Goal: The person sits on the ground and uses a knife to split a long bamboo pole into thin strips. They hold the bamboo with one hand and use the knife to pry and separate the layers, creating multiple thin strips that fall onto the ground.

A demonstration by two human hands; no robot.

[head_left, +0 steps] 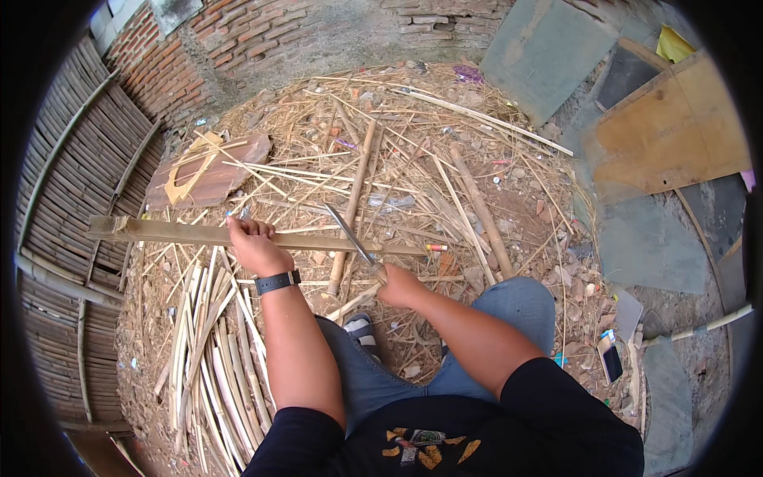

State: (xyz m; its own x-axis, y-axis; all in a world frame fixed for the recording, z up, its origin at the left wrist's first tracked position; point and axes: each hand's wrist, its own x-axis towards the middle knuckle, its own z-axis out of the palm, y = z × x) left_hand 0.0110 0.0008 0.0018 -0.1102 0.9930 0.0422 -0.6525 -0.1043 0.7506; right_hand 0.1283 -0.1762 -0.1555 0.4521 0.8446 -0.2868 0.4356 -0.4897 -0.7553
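Note:
My left hand (pixel 259 248), with a dark watch on its wrist, is closed round a long flat piece of split bamboo (pixel 163 231). The bamboo lies crosswise in front of me, one end far to the left and the other past the middle. My right hand (pixel 400 287) grips the handle of a long-bladed knife (pixel 350 233) by my knees. Its narrow grey blade points up and to the left, crossing the bamboo's right half in this view. Whether the blade touches the bamboo I cannot tell.
A heap of split bamboo strips (pixel 218 366) lies at the lower left. Bamboo poles (pixel 481 208), strips and rubble litter the ground ahead. A brown board (pixel 250 159) lies at the far left. Sheets (pixel 660 131) lean on the right, near a phone (pixel 610 358). A brick wall (pixel 262 40) stands behind.

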